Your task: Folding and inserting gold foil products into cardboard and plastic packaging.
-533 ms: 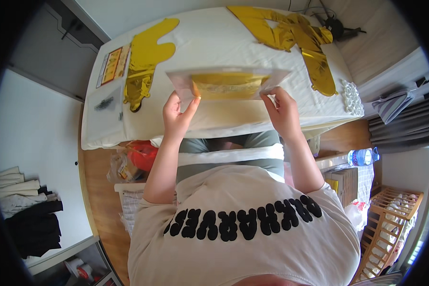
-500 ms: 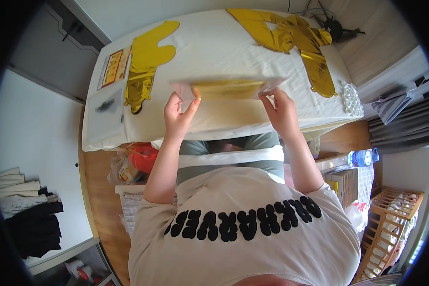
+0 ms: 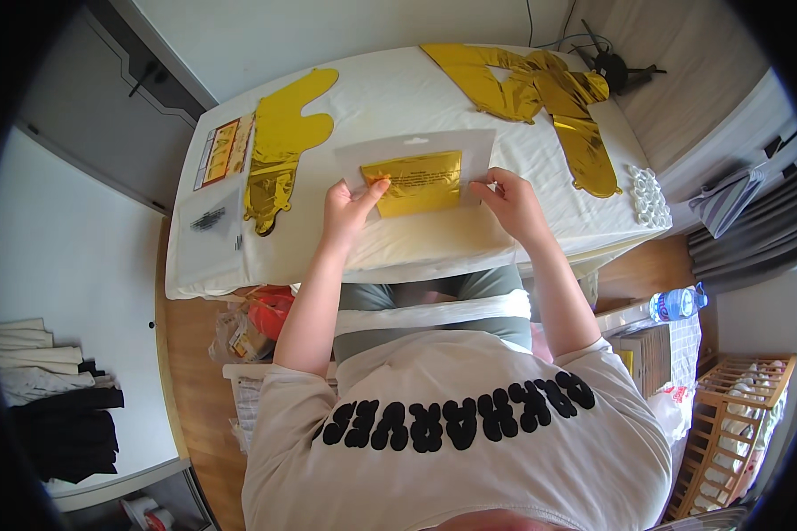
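I hold a flat clear packet (image 3: 416, 168) with a folded gold foil piece inside, above the near edge of the white-covered table (image 3: 390, 97). My left hand (image 3: 350, 208) pinches its lower left corner. My right hand (image 3: 509, 203) grips its lower right edge. The packet faces up toward me, its white hanger tab pointing away. A flat gold foil balloon (image 3: 279, 146) lies left of the packet. Other gold foil balloons (image 3: 540, 97) lie at the far right of the table.
A yellow printed card (image 3: 224, 150) and a small clear bag (image 3: 211, 219) lie at the table's left end. A white beaded item (image 3: 648, 195) sits at the right edge. A water bottle (image 3: 677, 303), a wooden crate (image 3: 735, 416) and bags (image 3: 248, 327) stand on the floor.
The packet was tilted nearly edge-on and is now turned flat to face me. Both hands stayed on its lower corners.
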Available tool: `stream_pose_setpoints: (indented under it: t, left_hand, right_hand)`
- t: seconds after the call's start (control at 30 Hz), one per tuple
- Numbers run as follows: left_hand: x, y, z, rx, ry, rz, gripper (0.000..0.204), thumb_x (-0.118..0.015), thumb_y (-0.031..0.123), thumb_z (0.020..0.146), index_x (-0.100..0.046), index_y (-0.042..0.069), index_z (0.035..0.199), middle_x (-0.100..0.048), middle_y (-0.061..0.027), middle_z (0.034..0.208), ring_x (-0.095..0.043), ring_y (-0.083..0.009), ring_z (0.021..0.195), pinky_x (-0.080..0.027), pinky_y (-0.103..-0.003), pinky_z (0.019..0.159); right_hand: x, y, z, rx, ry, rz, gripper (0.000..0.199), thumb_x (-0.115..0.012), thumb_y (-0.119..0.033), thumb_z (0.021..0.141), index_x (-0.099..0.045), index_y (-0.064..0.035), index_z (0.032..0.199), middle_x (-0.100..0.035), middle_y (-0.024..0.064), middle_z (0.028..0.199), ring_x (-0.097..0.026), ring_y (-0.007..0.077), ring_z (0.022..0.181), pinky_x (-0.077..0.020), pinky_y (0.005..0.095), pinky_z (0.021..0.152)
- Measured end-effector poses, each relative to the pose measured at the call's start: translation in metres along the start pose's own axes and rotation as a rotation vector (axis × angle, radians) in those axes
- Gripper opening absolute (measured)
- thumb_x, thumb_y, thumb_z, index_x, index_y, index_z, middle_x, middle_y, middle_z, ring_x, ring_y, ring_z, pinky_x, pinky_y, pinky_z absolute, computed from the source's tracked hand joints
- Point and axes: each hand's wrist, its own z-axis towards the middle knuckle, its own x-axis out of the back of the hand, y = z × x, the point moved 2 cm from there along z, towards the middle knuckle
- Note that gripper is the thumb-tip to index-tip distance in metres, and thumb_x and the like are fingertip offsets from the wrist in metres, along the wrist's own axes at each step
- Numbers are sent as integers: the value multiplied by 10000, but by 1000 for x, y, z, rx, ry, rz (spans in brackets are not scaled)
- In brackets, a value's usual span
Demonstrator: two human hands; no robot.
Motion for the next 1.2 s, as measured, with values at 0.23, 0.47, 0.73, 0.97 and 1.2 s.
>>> stream_pose_setpoints:
  t: [0.23, 0.47, 0.73, 0.97, 1.2]
  left_hand:
    - [-22, 28, -1, -6, 85, -15, 243, -815, 143, 932, -746, -11, 1106, -766, -49, 1024, -682, -93, 926, -536, -259, 862]
    - [-30, 33, -7, 67, 64, -149, 317, -740, 261, 994, -717, 25, 1204, -732, -31, 1184, -618, -81, 1105, -449, -293, 998]
    - [-30, 17, -15, 185, 154, -249, 382, -638, 378, 1056, -694, 55, 1252, -700, -3, 1268, -558, -85, 1234, -344, -312, 1117]
    - [-37, 27, -27, 148, 101, -224, 322, -639, 273, 1068, -669, 31, 1277, -698, -21, 1248, -598, -82, 1170, -431, -296, 1054]
    - [-58, 25, -23, 93, 59, -190, 343, -685, 211, 1042, -651, -29, 1286, -711, -33, 1201, -635, -109, 1112, -482, -293, 1004]
  right_hand:
    - [9, 5, 5, 42, -136, 556, 307, -761, -275, 983, -704, 2, 1104, -701, -27, 913, -583, 49, 777, -481, 251, 705]
    - [-4, 3, 1, -109, -134, 766, 304, -744, -270, 998, -683, -18, 1157, -742, 42, 1066, -663, 69, 909, -508, 241, 788]
    - [-25, -7, -10, -44, 216, 874, 380, -521, -341, 1123, -658, -1, 1219, -721, -10, 1017, -633, 49, 895, -502, 219, 818]
    - [-18, 23, -6, -62, 13, 596, 370, -511, -330, 1130, -654, 4, 1194, -718, 6, 1017, -627, 44, 901, -492, 202, 798]
    - [4, 31, -17, -73, 38, 751, 350, -590, -325, 1093, -649, -11, 1236, -727, 23, 1078, -640, 74, 970, -496, 235, 864]
